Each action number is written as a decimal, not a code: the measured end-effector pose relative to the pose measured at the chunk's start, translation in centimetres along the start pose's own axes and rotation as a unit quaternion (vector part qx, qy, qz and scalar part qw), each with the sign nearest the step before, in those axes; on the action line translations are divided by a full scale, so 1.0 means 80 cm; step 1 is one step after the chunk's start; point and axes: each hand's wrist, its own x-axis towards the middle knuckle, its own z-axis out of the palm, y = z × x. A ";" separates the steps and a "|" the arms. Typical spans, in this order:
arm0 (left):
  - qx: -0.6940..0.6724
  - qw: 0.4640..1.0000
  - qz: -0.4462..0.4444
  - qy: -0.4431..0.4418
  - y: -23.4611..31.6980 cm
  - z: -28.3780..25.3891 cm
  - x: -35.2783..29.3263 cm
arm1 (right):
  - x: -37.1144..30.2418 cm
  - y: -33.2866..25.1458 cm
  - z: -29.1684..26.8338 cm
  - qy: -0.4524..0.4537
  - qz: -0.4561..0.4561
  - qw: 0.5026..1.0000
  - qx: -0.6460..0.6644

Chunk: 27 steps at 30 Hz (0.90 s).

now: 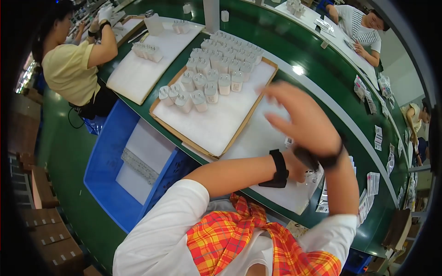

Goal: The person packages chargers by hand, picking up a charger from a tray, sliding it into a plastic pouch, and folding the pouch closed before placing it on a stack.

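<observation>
White, blocky plastic plug chargers [211, 92] are already standing in rows toward the far end of the brown-rimmed, white-lined tray [251, 120], how many remain not showing; the blurred right hand [294, 112], fingers spread, is hovering by its right edge, the left hand [296, 168] hiding, grip impossible to tell

Single head-worn fisheye view, looking down, close above the green workbench [361, 158]
</observation>
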 end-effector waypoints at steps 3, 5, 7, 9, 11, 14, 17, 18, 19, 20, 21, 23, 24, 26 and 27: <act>0.211 0.939 -0.095 -0.254 0.026 -0.002 0.022 | 0.084 0.067 0.056 0.021 0.054 0.992 -0.108; 0.135 0.973 -0.084 -0.165 0.019 -0.004 0.010 | 0.108 0.070 0.080 0.002 0.054 0.989 -0.139; -0.032 0.998 -0.042 0.021 0.009 -0.002 -0.002 | 0.114 0.062 0.095 -0.018 0.060 0.985 -0.163; -0.022 0.998 -0.036 0.046 -0.012 0.001 -0.008 | 0.118 0.062 0.105 -0.030 0.066 0.982 -0.177; -0.014 0.996 -0.021 0.086 -0.039 0.015 -0.008 | 0.116 0.079 0.105 0.029 -0.015 0.980 -0.195; -0.371 0.915 -0.150 0.050 -0.083 0.039 0.002 | 0.108 0.083 0.090 0.070 -0.033 0.986 -0.151; 0.172 0.984 0.035 -0.020 -0.059 0.022 0.004 | 0.062 0.058 0.029 0.131 -0.001 0.991 0.014; 0.162 0.986 0.041 -0.027 -0.063 0.021 0.002 | 0.036 0.042 0.007 0.176 0.017 0.982 0.067; 0.154 0.986 0.023 -0.059 -0.068 0.019 0.002 | 0.004 0.030 -0.011 0.221 0.029 0.968 0.118; 0.143 0.985 0.006 -0.093 -0.071 0.021 0.004 | -0.034 0.033 -0.019 0.275 0.042 0.939 0.203; 0.131 0.986 0.019 -0.104 -0.061 0.022 0.011 | -0.080 0.040 -0.030 0.332 0.057 0.899 0.280; 0.263 0.952 -0.016 -0.154 -0.018 0.004 0.025 | -0.159 0.051 -0.041 0.423 0.126 0.764 0.471; 0.331 0.927 -0.032 -0.175 -0.005 0.004 0.029 | -0.200 0.065 -0.041 0.449 0.159 0.745 0.467; 0.367 0.916 -0.032 -0.162 -0.002 0.020 0.032 | -0.249 0.088 -0.015 0.477 0.192 0.721 0.463; 0.404 0.903 -0.034 -0.145 -0.002 0.029 0.035 | -0.264 0.096 0.001 0.489 0.218 0.718 0.444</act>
